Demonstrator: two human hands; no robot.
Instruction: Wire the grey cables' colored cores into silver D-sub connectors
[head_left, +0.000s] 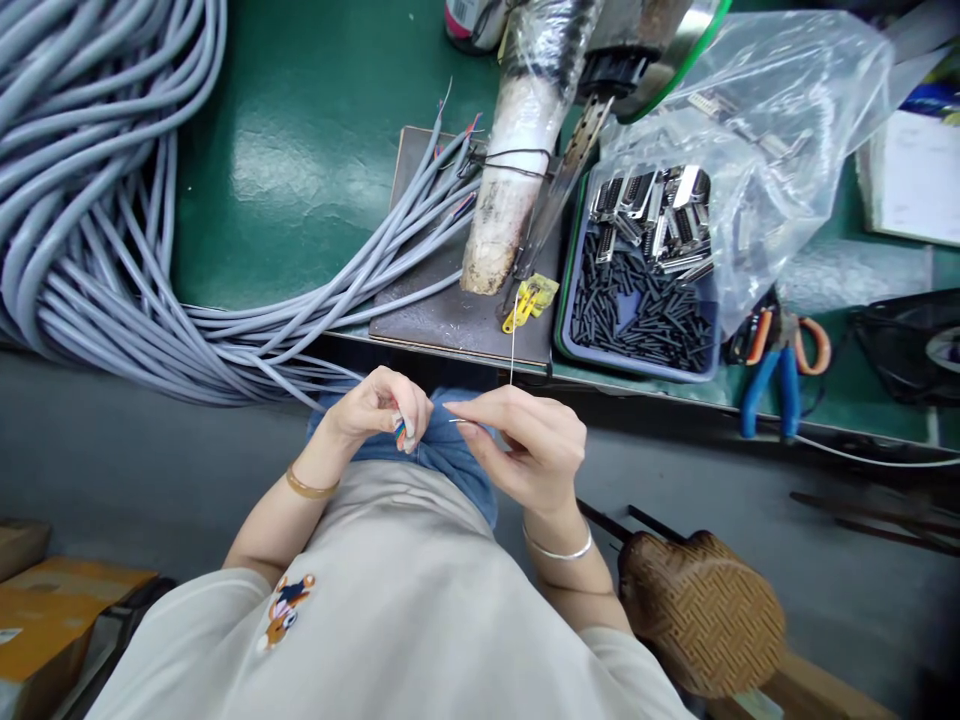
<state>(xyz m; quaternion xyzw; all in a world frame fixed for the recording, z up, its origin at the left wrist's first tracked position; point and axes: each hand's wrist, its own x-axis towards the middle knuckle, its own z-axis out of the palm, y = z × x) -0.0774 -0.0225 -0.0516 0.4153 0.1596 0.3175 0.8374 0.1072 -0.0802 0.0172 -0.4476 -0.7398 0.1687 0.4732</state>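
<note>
My left hand (382, 410) is closed around the end of a grey cable, its fingers curled. Bundled coloured wires (400, 432) show between the fingers. Just to the right, my right hand (525, 440) pinches a thin silvery wire (454, 420) between thumb and index finger, its tip pointing at the left hand. A fine strand (513, 345) runs from a yellow clip-like piece (525, 305) on the brown board (450, 325) down behind my right hand; whether it is the pinched wire I cannot tell. Both hands are in front of the table edge, above my lap.
A large bundle of grey cables (97, 200) covers the table's left side. A wrapped post (502, 200) stands on the board. A tray (645, 370) holds black tubes and metal connectors, under a plastic bag (810, 130). Blue-handled pliers (787, 390) overhang the edge. A stool (712, 610) is behind right.
</note>
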